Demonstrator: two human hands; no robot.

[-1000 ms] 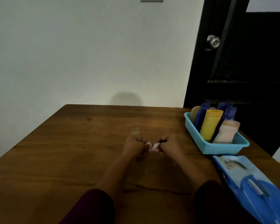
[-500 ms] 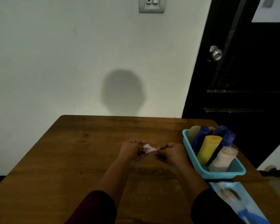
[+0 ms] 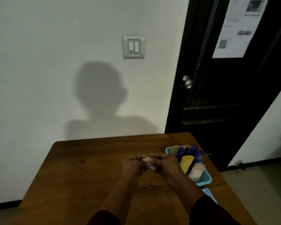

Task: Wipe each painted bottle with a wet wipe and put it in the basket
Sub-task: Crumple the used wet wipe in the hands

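Dim room: a brown wooden table [image 3: 81, 176] stands against a white wall [image 3: 39, 78] with a light switch [image 3: 133, 46]. To the right is a black door [image 3: 217, 95] with a round knob [image 3: 187, 82] and a sheet of paper [image 3: 238, 26] stuck on it. A person's shadow [image 3: 101, 95] falls on the wall.

The left hand [image 3: 132, 165] and right hand [image 3: 166, 163] meet over the table, both gripping a small pinkish wipe [image 3: 148, 163], seemingly crumpled. Just right of them a blue basket [image 3: 206, 178] holds several painted bottles [image 3: 186, 163].

Since half a second ago the view has tilted upward. The hands have stayed together on the wipe, and the blue wipes pack [image 3: 208, 194] now barely shows.
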